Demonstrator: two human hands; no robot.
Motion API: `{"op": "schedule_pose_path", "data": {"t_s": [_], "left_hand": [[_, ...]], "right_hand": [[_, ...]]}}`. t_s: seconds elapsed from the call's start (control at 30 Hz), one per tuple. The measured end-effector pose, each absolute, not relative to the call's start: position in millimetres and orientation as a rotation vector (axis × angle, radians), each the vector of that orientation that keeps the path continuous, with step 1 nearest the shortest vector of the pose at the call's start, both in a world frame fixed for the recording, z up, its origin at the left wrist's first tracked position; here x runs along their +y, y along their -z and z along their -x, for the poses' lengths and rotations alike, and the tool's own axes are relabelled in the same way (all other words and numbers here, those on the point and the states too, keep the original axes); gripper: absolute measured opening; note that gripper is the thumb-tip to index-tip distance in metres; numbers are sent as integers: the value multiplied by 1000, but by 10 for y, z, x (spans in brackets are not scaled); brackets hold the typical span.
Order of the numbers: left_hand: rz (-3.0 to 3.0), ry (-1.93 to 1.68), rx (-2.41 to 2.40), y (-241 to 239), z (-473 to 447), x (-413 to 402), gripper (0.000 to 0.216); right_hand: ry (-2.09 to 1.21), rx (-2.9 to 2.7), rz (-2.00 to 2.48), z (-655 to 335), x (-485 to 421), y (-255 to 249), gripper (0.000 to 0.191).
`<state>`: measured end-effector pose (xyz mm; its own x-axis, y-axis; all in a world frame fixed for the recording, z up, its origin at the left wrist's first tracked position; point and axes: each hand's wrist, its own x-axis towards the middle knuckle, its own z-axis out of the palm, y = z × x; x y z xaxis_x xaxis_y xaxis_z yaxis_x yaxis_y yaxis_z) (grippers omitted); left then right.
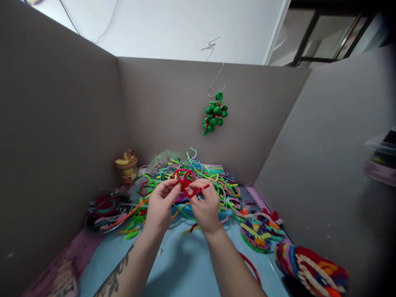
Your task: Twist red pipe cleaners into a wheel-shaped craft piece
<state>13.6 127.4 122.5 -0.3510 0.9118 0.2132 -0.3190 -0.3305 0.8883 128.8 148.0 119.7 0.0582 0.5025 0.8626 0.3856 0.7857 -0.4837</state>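
Observation:
My left hand [161, 204] and my right hand [206, 206] are raised together over the blue table [182, 264]. Both pinch a red pipe cleaner [185, 179] bent into loops between them. The left fingers grip its left side, and the right fingers pinch its twisted lower end. Just behind the hands lies a large tangle of coloured pipe cleaners [204, 173], mostly green, yellow and blue.
Grey cardboard walls [62, 123] enclose the table on three sides. A green pipe-cleaner bunch [215, 113] hangs on a wire hook at the back wall. A dark plate [107, 212] with coiled pieces sits left, a yellow figure [126, 165] behind it. Woven multicoloured pieces [262, 231] lie right.

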Motion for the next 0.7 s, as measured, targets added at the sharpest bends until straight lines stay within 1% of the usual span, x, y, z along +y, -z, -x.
{"op": "schedule_pose_path", "data": {"t_s": [0.2,0.33,0.43,0.6,0.7], "left_hand": [[-963,-1778,969,-1222,-128,1276,28],[-985,-1769,989,-1228,-113,1271,28],[-991,-1737,998,-1234,-102,1267,28],[-1023,-1714,991,-1260,-90,1263,25],[-1050,-1698,1004,-1274,-84,1263,24]], "right_hand": [[-29,-1581,716,-1319,1478,-1225,16],[-62,-1612,756,-1329,1464,-1246,18],[-154,-1574,776,-1325,1470,-1245,15],[-430,-1528,817,-1334,1497,-1273,10],[-524,-1550,844,-1352,1519,-1289,8]]}}
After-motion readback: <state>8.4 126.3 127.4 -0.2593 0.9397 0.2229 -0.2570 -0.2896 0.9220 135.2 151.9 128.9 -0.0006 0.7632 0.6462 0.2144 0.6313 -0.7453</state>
